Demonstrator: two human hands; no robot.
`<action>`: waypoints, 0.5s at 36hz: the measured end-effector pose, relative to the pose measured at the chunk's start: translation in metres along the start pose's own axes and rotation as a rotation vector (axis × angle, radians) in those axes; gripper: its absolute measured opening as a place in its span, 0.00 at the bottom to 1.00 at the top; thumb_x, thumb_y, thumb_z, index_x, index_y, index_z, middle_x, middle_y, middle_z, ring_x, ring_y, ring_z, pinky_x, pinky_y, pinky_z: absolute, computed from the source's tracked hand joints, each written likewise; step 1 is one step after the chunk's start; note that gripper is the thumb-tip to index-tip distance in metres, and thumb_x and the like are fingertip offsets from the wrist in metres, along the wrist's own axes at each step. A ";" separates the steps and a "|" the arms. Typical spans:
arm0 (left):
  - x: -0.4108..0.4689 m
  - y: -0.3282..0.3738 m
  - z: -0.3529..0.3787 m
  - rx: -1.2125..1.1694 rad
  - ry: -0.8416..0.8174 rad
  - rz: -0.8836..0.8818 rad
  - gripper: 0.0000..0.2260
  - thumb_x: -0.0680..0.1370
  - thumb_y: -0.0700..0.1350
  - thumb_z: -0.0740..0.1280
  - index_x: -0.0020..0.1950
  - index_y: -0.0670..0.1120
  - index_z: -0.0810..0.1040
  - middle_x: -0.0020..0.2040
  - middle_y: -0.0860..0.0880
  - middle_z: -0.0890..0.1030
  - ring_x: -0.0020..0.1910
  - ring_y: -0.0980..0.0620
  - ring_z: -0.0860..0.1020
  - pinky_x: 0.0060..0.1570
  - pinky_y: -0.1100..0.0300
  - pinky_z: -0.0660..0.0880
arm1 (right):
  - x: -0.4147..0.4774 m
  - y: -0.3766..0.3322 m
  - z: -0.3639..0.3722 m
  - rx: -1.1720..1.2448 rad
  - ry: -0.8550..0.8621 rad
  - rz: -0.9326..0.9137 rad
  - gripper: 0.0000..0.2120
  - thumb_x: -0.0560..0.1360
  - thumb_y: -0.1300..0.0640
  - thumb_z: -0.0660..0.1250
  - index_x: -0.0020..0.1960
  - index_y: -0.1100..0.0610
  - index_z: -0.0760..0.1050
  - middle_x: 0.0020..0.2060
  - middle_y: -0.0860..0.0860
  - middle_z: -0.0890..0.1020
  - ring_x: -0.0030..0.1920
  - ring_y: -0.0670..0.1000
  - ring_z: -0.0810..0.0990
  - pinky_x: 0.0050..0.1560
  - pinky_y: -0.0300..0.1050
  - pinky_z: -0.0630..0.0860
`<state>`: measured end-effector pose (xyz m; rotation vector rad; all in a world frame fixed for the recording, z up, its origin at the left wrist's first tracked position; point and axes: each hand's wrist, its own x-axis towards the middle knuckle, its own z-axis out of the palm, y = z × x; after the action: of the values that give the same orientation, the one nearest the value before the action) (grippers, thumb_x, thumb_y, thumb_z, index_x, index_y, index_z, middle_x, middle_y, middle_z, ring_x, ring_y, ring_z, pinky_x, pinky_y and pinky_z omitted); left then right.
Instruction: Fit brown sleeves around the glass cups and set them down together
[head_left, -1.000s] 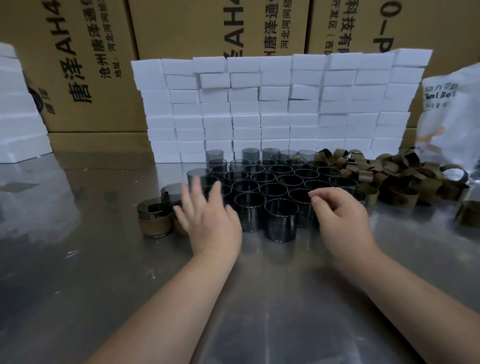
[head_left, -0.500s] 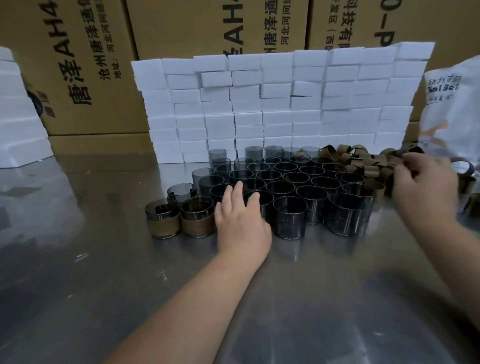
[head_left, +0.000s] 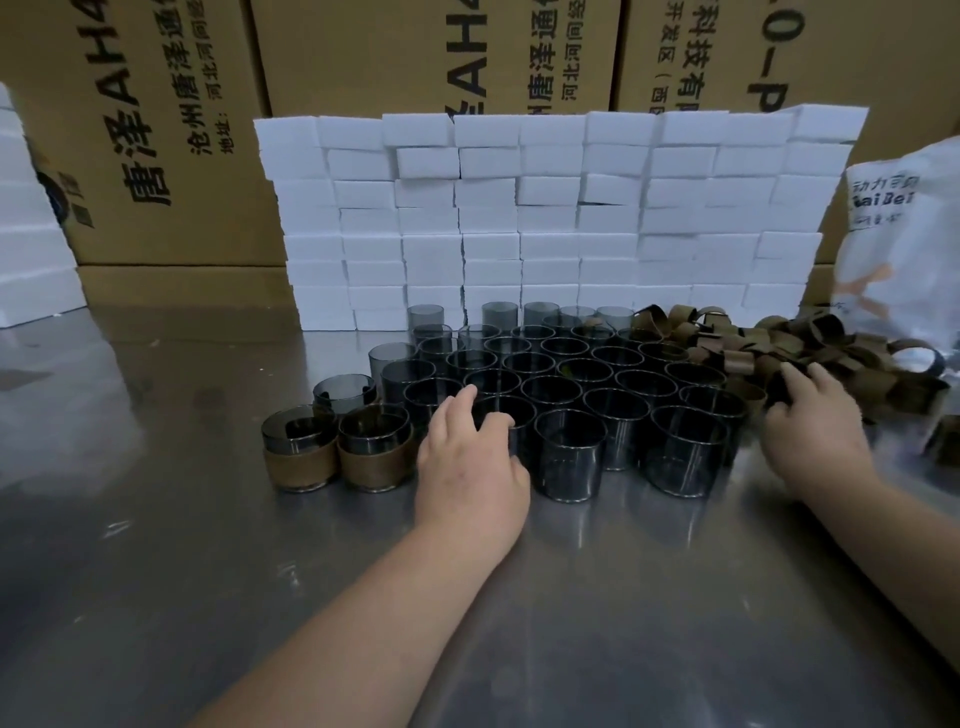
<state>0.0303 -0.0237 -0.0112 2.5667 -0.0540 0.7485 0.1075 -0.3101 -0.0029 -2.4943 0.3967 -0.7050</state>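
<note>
Several dark smoked glass cups (head_left: 570, 457) stand packed together in the middle of the steel table (head_left: 156, 545). Two cups wearing brown sleeves (head_left: 374, 454) stand side by side at the left of the group. A heap of loose brown sleeves (head_left: 737, 358) lies to the right of the cups. My left hand (head_left: 467, 467) grips the front-left bare cup, fingers curled over its rim. My right hand (head_left: 815, 426) reaches into the near edge of the sleeve heap, its fingertips buried among the sleeves; whether they pinch one is hidden.
A wall of stacked white foam blocks (head_left: 545, 218) stands right behind the cups. Large cardboard boxes (head_left: 171, 130) rise behind it. More white blocks (head_left: 26, 234) sit at far left, and a printed plastic bag (head_left: 904, 234) at far right.
My right hand swung from the front cups rightward to the sleeve heap. My left hand shifted right from the sleeved cups onto the front-left bare cup.
</note>
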 end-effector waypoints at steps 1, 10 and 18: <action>0.000 0.000 0.000 -0.005 0.001 -0.005 0.13 0.77 0.45 0.62 0.62 0.51 0.71 0.75 0.48 0.55 0.74 0.50 0.50 0.70 0.53 0.52 | 0.002 -0.001 0.001 -0.031 0.013 -0.037 0.24 0.79 0.60 0.54 0.74 0.56 0.60 0.76 0.56 0.57 0.74 0.58 0.55 0.71 0.57 0.57; 0.000 0.000 -0.003 -0.017 -0.025 -0.032 0.12 0.77 0.45 0.62 0.61 0.51 0.71 0.75 0.49 0.53 0.72 0.49 0.56 0.68 0.55 0.57 | 0.018 0.000 0.012 -0.298 -0.040 -0.174 0.23 0.76 0.60 0.59 0.71 0.54 0.67 0.73 0.56 0.60 0.73 0.56 0.55 0.67 0.56 0.62; -0.001 0.003 -0.010 -0.013 -0.078 -0.074 0.10 0.79 0.46 0.61 0.59 0.49 0.69 0.74 0.49 0.53 0.60 0.48 0.72 0.56 0.55 0.70 | 0.014 0.002 0.012 -0.338 -0.101 -0.083 0.13 0.75 0.56 0.62 0.57 0.58 0.77 0.60 0.58 0.73 0.62 0.61 0.69 0.58 0.54 0.70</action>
<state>0.0241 -0.0223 -0.0031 2.5699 0.0110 0.6181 0.1251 -0.3125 -0.0069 -2.8657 0.4054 -0.5795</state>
